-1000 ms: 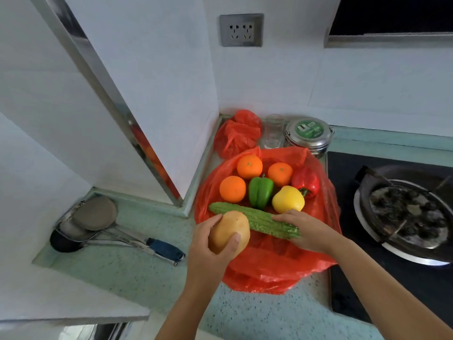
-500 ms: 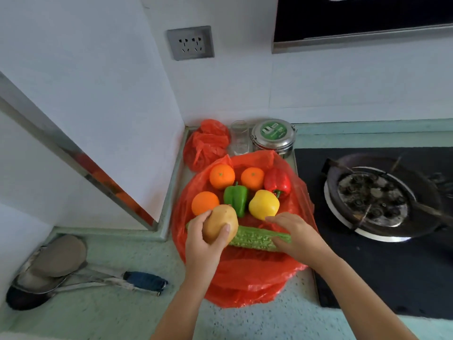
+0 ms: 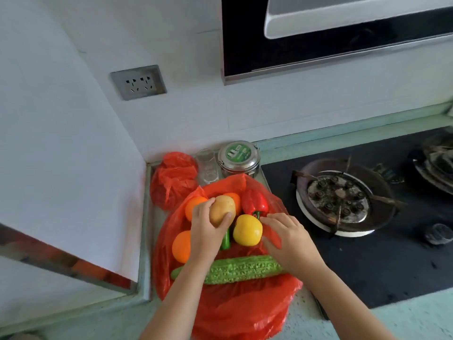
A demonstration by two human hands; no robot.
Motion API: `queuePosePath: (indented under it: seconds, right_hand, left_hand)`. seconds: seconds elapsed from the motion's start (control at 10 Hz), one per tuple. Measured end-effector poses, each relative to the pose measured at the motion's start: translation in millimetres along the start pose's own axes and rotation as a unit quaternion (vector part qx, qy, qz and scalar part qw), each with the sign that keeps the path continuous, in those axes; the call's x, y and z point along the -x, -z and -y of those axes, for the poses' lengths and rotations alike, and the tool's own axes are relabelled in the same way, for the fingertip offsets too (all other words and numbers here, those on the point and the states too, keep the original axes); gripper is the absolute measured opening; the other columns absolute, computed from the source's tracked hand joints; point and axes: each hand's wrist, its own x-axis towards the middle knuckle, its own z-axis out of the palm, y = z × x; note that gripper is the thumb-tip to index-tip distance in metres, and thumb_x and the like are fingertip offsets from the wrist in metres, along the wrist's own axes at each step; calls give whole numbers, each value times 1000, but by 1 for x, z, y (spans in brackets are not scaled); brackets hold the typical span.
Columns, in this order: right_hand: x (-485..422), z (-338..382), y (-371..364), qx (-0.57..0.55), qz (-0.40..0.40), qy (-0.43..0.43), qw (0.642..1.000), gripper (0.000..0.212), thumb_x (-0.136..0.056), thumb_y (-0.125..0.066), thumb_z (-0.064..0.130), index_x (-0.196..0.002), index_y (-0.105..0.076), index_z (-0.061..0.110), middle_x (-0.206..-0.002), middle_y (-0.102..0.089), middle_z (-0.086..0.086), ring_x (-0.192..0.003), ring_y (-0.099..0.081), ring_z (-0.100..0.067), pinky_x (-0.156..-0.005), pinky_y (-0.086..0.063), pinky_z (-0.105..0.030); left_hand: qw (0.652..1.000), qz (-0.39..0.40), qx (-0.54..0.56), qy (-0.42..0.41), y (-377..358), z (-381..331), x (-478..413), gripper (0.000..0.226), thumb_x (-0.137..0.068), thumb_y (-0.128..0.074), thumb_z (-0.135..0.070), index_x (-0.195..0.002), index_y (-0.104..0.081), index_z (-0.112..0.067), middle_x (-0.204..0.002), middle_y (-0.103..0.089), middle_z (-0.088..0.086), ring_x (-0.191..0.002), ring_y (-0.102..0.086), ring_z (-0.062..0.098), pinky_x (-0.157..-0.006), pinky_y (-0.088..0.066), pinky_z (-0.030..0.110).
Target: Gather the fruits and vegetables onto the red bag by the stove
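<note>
A red plastic bag [image 3: 235, 305] lies spread on the counter left of the stove [image 3: 382, 253]. On it rest three oranges [image 3: 181, 246], a red pepper [image 3: 253, 201], a yellow pepper [image 3: 247, 230], a green pepper [image 3: 225, 241] mostly hidden by my left hand, and a bitter gourd [image 3: 242, 268] lying across the front. My left hand [image 3: 208, 231] grips a potato [image 3: 221, 209] above the back oranges. My right hand [image 3: 286, 239] hovers with spread fingers beside the yellow pepper, holding nothing.
A second bunched red bag [image 3: 174, 179], a clear glass [image 3: 207, 165] and a steel lidded tin [image 3: 239, 158] stand against the back wall. The gas burner [image 3: 339, 200] sits to the right. A white wall panel [image 3: 68, 192] closes the left side.
My left hand carried the potato forward over the bag to the back oranges. My right hand let go of the bitter gourd and moved up beside the yellow pepper. The camera tilted upward.
</note>
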Motion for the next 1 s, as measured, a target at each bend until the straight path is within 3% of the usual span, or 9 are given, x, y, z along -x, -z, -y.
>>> queuePosePath:
  seconds: [0.1, 0.4, 0.7, 1.0]
  right_hand:
    - [-4, 2, 1, 7, -9, -18, 1000, 40, -77, -57, 35, -114, -61, 20, -112, -62, -2, -105, -55, -26, -87, -48, -45]
    - [-12, 1, -7, 14, 14, -69, 997, 48, -79, -40, 46, -116, -59, 22, -113, -60, 2, -106, -54, -21, -88, -47, -43]
    - [-17, -1, -6, 20, 30, -71, 997, 48, -80, -39, 47, -116, -59, 22, -114, -60, 3, -107, -53, -19, -90, -46, -40]
    - [-25, -1, -1, 17, 12, -32, 999, 46, -80, -41, 45, -116, -58, 22, -115, -59, 4, -108, -52, -19, -88, -47, -41]
  left_hand:
    - [999, 37, -8, -12, -13, 3, -20, 49, -79, -69, -28, -122, -51, -13, -119, -46, 1, -105, -40, 8, -87, -29, 14]
    - [989, 97, -97, -49, -39, 19, -53, 55, -82, -65, -30, -129, -47, -7, -121, -49, 12, -111, -45, 28, -92, -37, 35]
    - [983, 91, -147, -56, -37, 23, -58, 79, -73, -37, -61, -126, -50, -5, -117, -54, 16, -105, -49, 33, -88, -41, 42]
    - [985, 61, -147, -67, -23, 29, -45, 78, -76, -41, -62, -127, -50, -5, -125, -51, 19, -116, -46, 34, -97, -38, 44]
